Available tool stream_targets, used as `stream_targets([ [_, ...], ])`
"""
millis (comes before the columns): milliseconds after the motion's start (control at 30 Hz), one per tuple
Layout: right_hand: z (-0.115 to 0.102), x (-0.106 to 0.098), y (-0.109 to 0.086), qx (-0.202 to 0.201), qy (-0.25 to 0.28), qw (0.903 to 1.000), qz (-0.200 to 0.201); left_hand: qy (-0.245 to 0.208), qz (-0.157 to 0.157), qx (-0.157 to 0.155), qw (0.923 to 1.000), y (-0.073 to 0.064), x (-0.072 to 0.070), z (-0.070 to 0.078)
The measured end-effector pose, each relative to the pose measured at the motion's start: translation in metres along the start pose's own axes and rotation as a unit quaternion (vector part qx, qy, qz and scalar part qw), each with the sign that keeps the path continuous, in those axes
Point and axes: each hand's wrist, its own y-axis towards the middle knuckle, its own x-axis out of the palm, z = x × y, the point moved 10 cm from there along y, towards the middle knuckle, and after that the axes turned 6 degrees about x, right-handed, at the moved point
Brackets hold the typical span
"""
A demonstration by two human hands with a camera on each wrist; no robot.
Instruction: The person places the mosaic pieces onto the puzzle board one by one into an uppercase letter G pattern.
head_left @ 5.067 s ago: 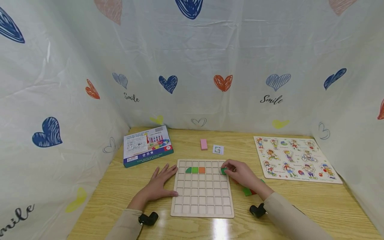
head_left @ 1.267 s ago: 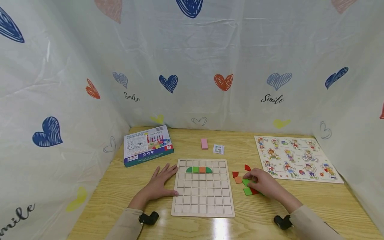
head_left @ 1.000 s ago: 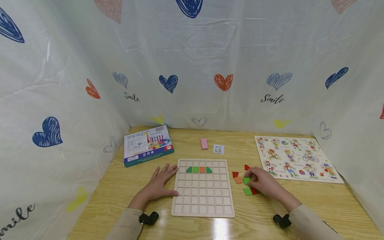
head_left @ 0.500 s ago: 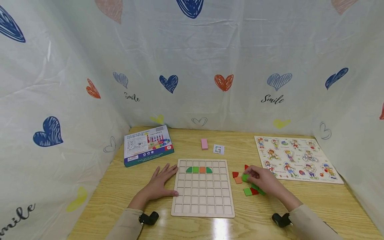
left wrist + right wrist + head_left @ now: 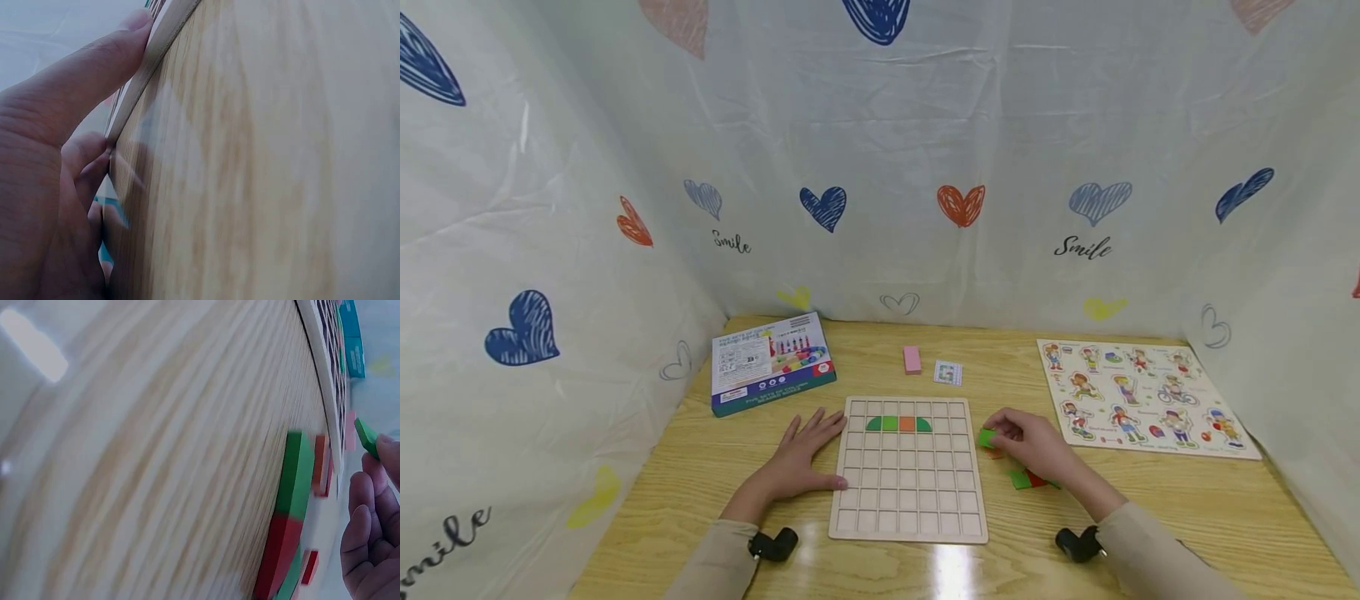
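My left hand (image 5: 797, 462) lies with spread fingers along the left side of a wooden grid board (image 5: 906, 500); in the left wrist view its thumb (image 5: 119, 53) touches the board's edge (image 5: 147, 72). A row near the board's top holds a dark green quarter circle (image 5: 873, 425), a light green square (image 5: 890, 424), an orange square (image 5: 907, 425) and another dark green quarter circle (image 5: 923, 426). Just right of the board, my right hand (image 5: 1033, 443) pinches a light green square tile (image 5: 986, 437) between thumb and finger, raised above the table in the right wrist view.
Loose green (image 5: 294, 475) and red tiles (image 5: 279, 556) lie beside the board, partly hidden under my right hand. Behind stand a pink block (image 5: 912, 360) and a small printed card (image 5: 947, 372). A box (image 5: 773, 367) is at left, a picture puzzle board (image 5: 1138, 396) at right.
A dark green quarter circle has gone from my right hand onto the board. My right hand then picked a light green square from the loose tiles and moved left; my left hand stayed.
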Motion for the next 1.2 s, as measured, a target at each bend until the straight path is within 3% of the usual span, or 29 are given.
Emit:
stream_targets([
  [200,-0.02,0.022,0.01,-0.006,0.04,0.9988,-0.029,0.0,0.001,0.001,1.0,0.001,0.001,-0.002],
  [467,-0.048,0.054,0.026,-0.022,0.039,0.9978,-0.049,-0.003,0.002,0.004,1.0,0.0,0.002,-0.002],
  [933,-0.091,0.092,0.054,-0.066,0.029,0.9962,-0.049,-0.003,0.005,0.003,1.0,0.001,0.001,-0.002],
  [1200,-0.111,0.118,0.062,-0.067,0.024,0.9935,-0.089,-0.001,0.006,0.004,1.0,0.001,0.0,-0.002],
])
